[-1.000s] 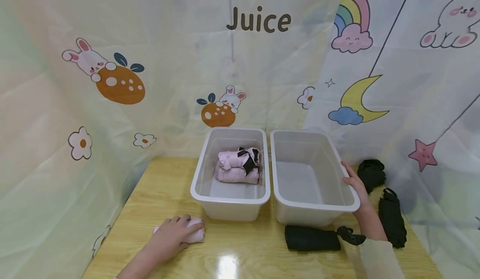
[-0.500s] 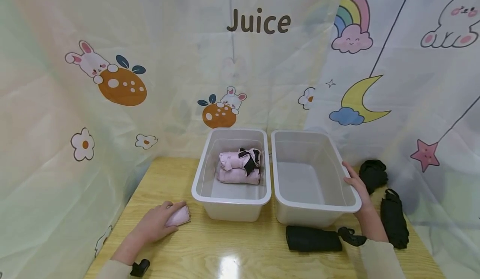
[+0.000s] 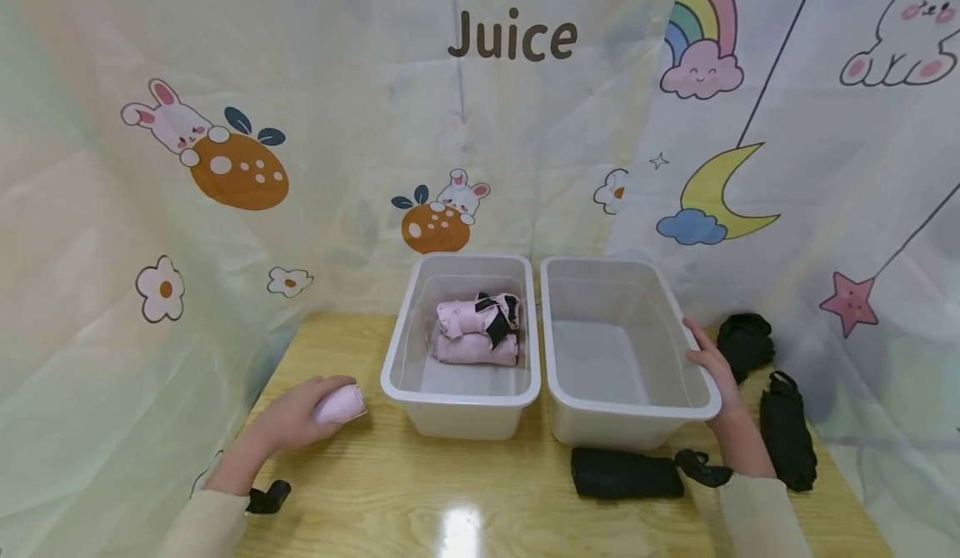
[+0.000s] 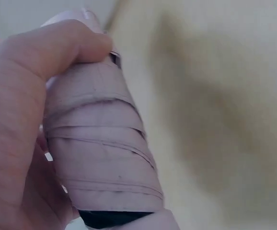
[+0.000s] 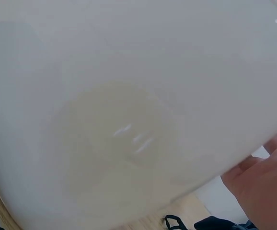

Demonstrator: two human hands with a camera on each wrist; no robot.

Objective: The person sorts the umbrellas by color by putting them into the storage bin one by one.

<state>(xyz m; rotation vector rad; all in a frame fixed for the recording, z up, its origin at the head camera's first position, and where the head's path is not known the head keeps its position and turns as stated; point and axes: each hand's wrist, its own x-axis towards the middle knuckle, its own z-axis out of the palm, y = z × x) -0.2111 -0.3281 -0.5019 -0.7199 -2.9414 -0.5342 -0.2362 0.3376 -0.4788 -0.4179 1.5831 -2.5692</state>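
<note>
While the left hand (image 3: 296, 416) holds a pink fabric roll (image 4: 98, 139) over the tabletop (image 3: 367, 508), left of the left tub (image 3: 463, 421), its long axis runs roughly sideways, exposed end facing that tub. Overlapping folds band it, black near 1 end. The right hand (image 3: 718, 379) touches the right tub (image 3: 603, 426); I cannot tell its grip.

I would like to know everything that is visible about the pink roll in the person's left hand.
The pink roll is pale, looks like thin fabric, and is wound into a cylinder. The left wrist view shows overlapping layers, creased edges and a black patch. The left hand grips it and hides part of it. In the head view it slants slightly, one end facing right, left of the left bin and apart from it. It appears raised above the table.
</note>
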